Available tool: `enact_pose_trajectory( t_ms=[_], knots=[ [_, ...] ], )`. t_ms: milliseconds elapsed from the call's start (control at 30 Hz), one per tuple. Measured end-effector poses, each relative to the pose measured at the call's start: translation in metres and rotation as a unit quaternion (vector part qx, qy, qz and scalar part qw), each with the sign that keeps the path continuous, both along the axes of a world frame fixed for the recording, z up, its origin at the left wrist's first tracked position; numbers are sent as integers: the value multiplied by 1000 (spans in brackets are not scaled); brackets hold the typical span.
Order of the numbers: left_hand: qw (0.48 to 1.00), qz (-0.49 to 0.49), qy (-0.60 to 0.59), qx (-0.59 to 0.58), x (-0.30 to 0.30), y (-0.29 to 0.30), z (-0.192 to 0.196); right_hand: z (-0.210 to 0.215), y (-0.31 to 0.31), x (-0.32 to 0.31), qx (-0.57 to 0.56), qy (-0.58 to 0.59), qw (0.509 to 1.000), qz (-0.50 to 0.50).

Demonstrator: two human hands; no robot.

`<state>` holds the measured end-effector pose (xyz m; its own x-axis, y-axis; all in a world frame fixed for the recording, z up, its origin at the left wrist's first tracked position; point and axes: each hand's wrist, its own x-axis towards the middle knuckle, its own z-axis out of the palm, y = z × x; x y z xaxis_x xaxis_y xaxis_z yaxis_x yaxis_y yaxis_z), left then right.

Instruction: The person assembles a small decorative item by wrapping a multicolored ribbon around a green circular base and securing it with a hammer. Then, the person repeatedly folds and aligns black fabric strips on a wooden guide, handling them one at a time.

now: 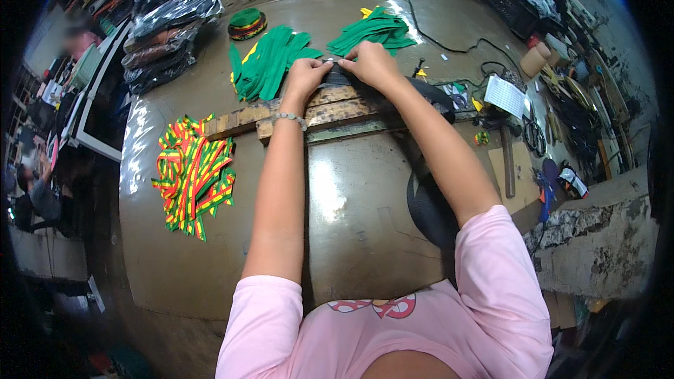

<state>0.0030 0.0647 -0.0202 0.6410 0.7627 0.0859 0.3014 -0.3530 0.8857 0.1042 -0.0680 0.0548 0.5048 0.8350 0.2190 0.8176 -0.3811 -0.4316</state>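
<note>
My left hand (307, 76) and my right hand (370, 65) meet above a stack of worn wooden boards (330, 107). Thumb and fingers of each pinch a dark strap (335, 76), which lies over the far side of the boards. Its exact make is hard to see at this size. Just beyond my left hand lies a bundle of green strips (270, 63). A second green bundle (372, 31) sits behind my right hand. Left of the boards is a pile of red, yellow and green striped ribbon pieces (194, 175).
Plastic-wrapped stacks (172, 14) stand at the far left, near a striped ribbon roll (247, 23). To the right are a hammer (507, 161), scissors (535, 133), a paper sheet (505, 96) and a black cable (449, 48). Black strap (427, 207) loops beside my right forearm.
</note>
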Motion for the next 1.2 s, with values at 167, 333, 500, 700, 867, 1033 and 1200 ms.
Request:
enact_pose_trajectory(
  t_ms=[167,333,500,700,867,1033,1200],
  knots=[
    [997,19,-25,-73,3,6,-10,53,-86,40,-8,-34,999,16],
    [999,22,-28,-39,4,4,-7,35,-160,90,-3,228,973,-38],
    [999,11,5,-37,1,4,-3,-32,-178,98,9,429,899,-91],
    [998,22,29,-46,2,0,2,-34,-177,113,-49,412,905,-97],
    [993,-14,-72,-91,-8,-6,9,24,-150,95,35,137,989,-41],
    [977,-95,-47,-183,-24,-1,16,24,-46,29,130,160,974,91],
    [984,-73,-87,-140,-17,2,12,-21,17,5,77,78,994,1]
  ],
)
